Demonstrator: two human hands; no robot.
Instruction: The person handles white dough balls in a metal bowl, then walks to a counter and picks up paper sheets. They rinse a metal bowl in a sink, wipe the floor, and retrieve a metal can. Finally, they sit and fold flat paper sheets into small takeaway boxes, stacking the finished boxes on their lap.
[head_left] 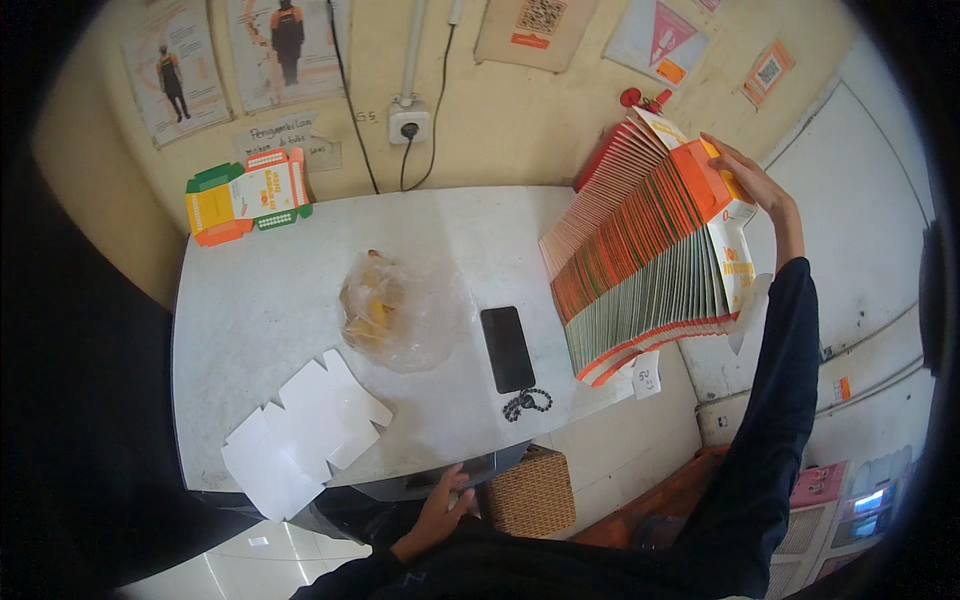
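While R hand (752, 182), fingers half-bent, grips orange-green-white folded-cardboard cartons (640, 255) at 2 o'clock, press evenly (L hand (440, 512), 6 o'clock: loosely open, empty).

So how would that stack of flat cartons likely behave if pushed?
The stack of flat cartons would probably slide apart, since its many layers splay with no visible band. Together it may be heavy, given so many layers. Single cartons likely flex, their edges looking thin.
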